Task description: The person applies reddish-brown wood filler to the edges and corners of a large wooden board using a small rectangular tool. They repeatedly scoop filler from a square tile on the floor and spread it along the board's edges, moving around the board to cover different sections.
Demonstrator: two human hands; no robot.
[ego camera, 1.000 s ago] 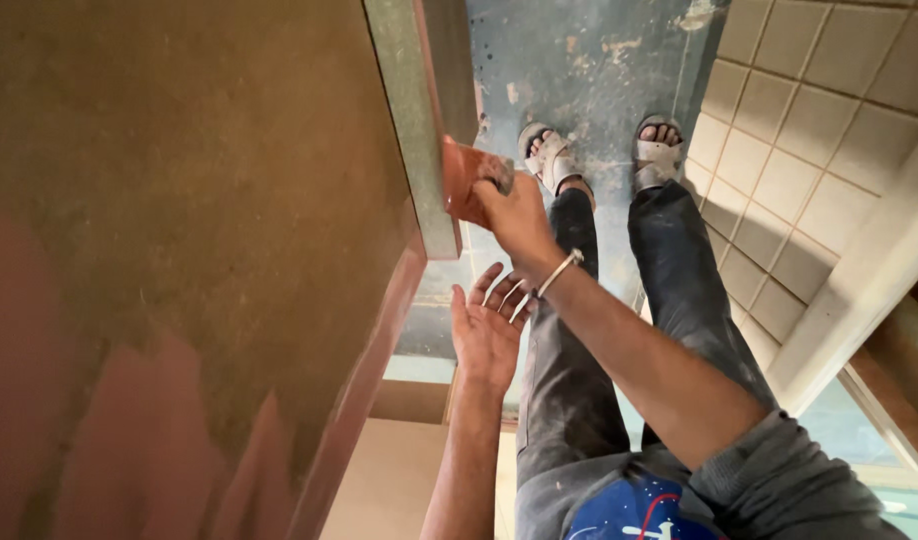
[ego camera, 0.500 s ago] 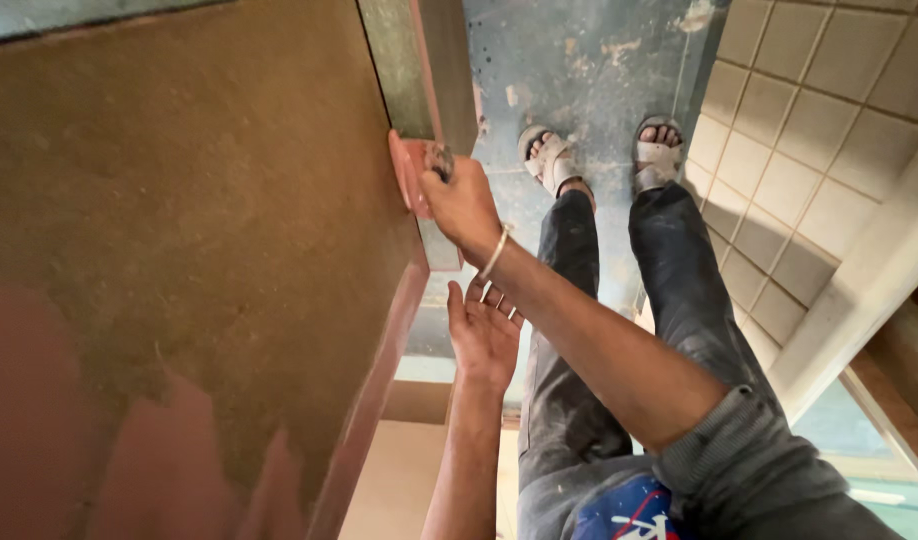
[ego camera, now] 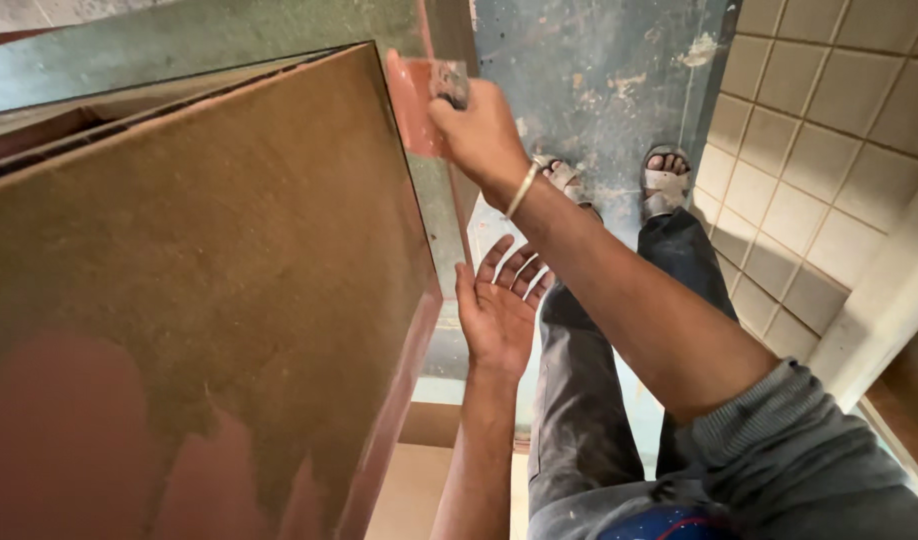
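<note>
Nearest the camera a large brown board [ego camera: 199, 290] stands upright and fills the left of the view, its face matt and grainy, with smoother reddish-brown patches along the bottom and down its right edge. Just beside that edge the left hand [ego camera: 496, 310] is open, fingers spread and palm up, gripping nothing; a narrow gap of floor separates the board from the person's dark trouser legs. Higher up, the right hand [ego camera: 482, 135], a thin bangle at the wrist, is clenched on a flat scraper [ego camera: 419, 100] coated in the same reddish paste, held at the board's top right corner. Half a second ago the scraper sat lower on that edge. Beyond lie sandalled feet on a worn blue-grey floor [ego camera: 599, 70], with a beige tiled wall [ego camera: 819, 150] closing the right.
</note>
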